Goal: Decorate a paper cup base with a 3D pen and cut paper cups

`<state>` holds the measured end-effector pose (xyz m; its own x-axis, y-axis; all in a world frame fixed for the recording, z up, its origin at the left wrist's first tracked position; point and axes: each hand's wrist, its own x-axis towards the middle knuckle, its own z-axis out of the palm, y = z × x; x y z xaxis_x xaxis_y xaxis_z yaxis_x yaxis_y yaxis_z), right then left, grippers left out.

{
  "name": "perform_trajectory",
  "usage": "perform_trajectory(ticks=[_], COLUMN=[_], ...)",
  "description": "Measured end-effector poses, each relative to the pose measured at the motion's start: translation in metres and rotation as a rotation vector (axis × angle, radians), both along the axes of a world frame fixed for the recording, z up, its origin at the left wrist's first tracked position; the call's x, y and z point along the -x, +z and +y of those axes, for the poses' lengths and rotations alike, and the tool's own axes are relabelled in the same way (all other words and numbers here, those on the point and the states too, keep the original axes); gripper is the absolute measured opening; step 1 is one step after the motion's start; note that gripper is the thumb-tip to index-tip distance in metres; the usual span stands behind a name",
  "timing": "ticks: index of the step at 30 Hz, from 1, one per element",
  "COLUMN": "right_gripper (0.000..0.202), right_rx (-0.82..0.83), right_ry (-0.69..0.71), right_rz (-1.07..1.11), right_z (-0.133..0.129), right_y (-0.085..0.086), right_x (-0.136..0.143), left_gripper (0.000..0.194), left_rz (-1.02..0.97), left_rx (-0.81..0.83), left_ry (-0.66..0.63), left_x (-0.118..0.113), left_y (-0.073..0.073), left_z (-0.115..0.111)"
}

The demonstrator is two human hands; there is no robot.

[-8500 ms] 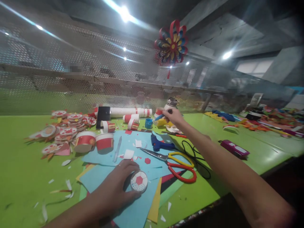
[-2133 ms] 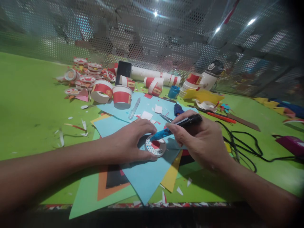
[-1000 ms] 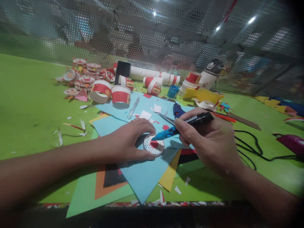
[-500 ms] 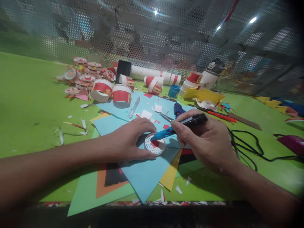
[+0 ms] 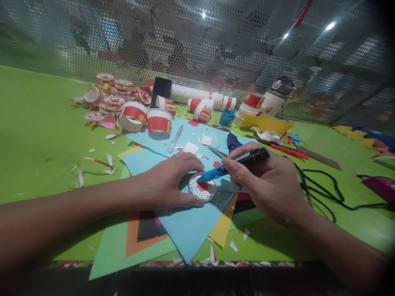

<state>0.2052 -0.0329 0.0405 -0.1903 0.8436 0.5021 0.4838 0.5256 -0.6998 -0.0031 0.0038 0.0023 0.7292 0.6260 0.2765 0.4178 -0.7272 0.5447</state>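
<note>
The left hand (image 5: 168, 181) grips a dotted disc (image 5: 200, 194); the right hand (image 5: 268, 179) angles a blue-smeared marker (image 5: 214, 173) at it; cups (image 5: 159, 123) sit beyond both.

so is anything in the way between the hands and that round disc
Nothing visible blocks them. The left hand holds the disc by its edge; between the right hand and the disc there is only the black marker it grips, blue tip at the disc's face.

blue-black marker (image 5: 216, 172) tilted over dotted white disc (image 5: 202, 188)
</note>
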Motion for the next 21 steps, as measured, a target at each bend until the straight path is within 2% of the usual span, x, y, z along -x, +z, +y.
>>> perform_trajectory(ticks=[6, 12, 21], right_gripper=[0.022, 0.017, 0.019], right_rx=[-0.020, -0.042, -0.058], right_ry=[-0.004, 0.057, 0.034], right_rz=[-0.001, 0.025, 0.012], right_z=[0.0003, 0.0018, -0.0004], right_y=[-0.0001, -0.0003, -0.0013], right_x=[0.0002, 0.0039, 0.0032], left_gripper=[0.047, 0.042, 0.036], left_rz=[0.021, 0.045, 0.048], left_rx=[0.002, 0.024, 0.015], left_ry=[0.010, 0.019, 0.013], left_x=[0.0006, -0.0016, -0.0012], left_y=[0.0028, 0.0067, 0.0059], left_z=[-0.0016, -0.0031, -0.0027])
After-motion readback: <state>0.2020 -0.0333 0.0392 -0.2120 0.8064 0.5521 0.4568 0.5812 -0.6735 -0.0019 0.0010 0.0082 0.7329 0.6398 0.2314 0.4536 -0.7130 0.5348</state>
